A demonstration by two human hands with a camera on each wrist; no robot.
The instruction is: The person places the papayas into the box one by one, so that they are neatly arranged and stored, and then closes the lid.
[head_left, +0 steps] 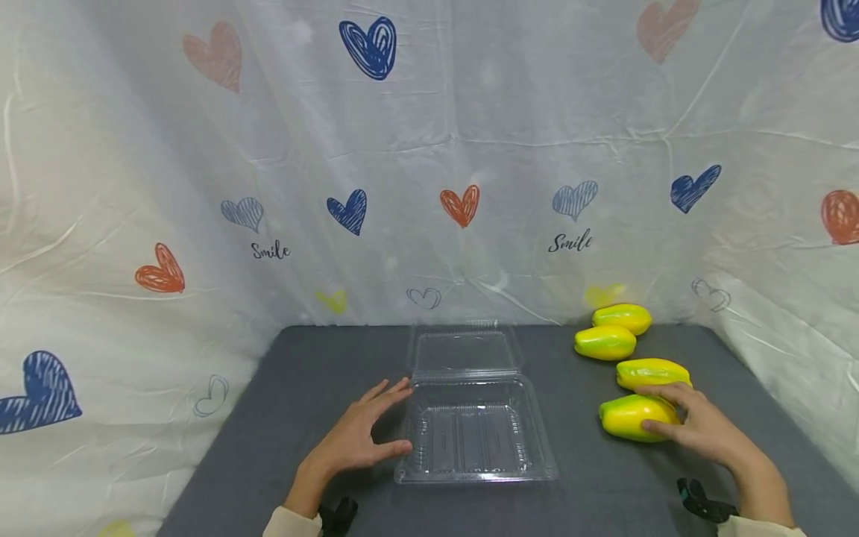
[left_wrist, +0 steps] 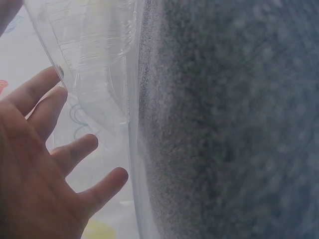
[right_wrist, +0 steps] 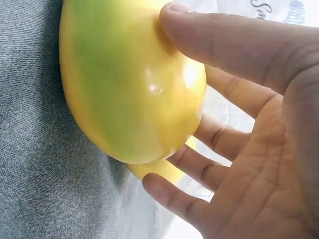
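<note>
A clear plastic clamshell box lies on the grey tabletop with its lid folded back. My left hand is beside its left wall, fingers spread and thumb apart, fingertips right at the rim. In the left wrist view the hand shows its palm, holding nothing. To the right, my right hand grips the nearest yellow-green papaya, thumb on the near side and fingers round the far side. The right wrist view shows the thumb pressed on this papaya, which rests on the table cloth.
Just behind the gripped fruit is another papaya. Two more, a papaya and a papaya, lie close together near the back edge. A white curtain printed with hearts hangs behind and beside the grey table.
</note>
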